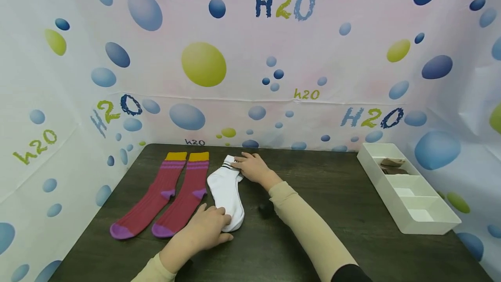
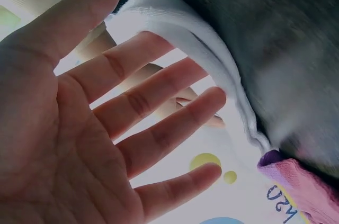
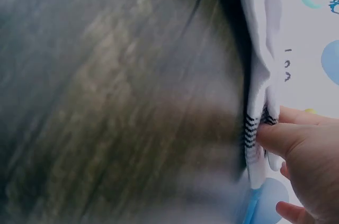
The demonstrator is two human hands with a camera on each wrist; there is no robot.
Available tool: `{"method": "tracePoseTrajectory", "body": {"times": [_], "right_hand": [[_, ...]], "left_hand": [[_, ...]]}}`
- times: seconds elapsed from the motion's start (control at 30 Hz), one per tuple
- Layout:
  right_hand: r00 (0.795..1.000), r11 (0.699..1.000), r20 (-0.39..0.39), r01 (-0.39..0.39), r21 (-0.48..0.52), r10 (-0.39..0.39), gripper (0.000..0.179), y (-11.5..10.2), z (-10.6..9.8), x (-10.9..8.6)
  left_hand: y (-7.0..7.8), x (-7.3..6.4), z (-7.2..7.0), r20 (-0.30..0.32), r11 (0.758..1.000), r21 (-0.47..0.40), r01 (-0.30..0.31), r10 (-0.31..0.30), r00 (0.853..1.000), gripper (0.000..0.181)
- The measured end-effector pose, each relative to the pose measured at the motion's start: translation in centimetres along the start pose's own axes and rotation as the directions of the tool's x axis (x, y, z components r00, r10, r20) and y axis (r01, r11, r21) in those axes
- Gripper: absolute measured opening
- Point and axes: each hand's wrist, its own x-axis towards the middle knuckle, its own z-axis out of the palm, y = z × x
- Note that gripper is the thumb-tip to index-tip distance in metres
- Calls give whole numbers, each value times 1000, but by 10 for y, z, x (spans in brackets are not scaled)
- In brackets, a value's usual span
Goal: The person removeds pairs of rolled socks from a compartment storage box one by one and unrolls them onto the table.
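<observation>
A pair of white socks (image 1: 227,190) with black-striped cuffs lies stacked at the middle of the table, toes toward me. My left hand (image 1: 207,227) is at the toe end, its fingertips on the fabric. In the left wrist view, the fingers (image 2: 159,83) of that hand are straight and spread against the white sock (image 2: 212,52). Over at the cuffs, my right hand (image 1: 254,169) reaches across with fingers extended. The right wrist view has its fingertips right at the striped cuff (image 3: 252,134), partly hidden between the layers.
Two red socks (image 1: 172,199) with purple toes and yellow cuffs lie side by side on the left of the dark table (image 1: 313,177). At the right edge stands a white divided box (image 1: 395,210), with folded brown fabric (image 1: 393,166) in its far compartment. A printed curtain surrounds the table.
</observation>
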Motion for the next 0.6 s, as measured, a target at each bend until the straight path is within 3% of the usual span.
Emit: {"method": "tracePoseTrajectory", "body": {"times": [0.23, 0.43, 0.6], "right_hand": [[997, 998, -59, 56, -18, -57, 36, 2, -5, -3], [994, 997, -82, 69, 19, -67, 34, 2, -4, -3], [995, 996, -78, 59, 69, -54, 35, 1, -2, -3]], "left_hand": [[-6, 4, -1, -116, 998, 30, -53, 56, 992, 24], [-9, 9, 2, -235, 986, 123, -113, 140, 962, 18], [-11, 11, 7, -257, 981, 139, -136, 168, 952, 18]]}}
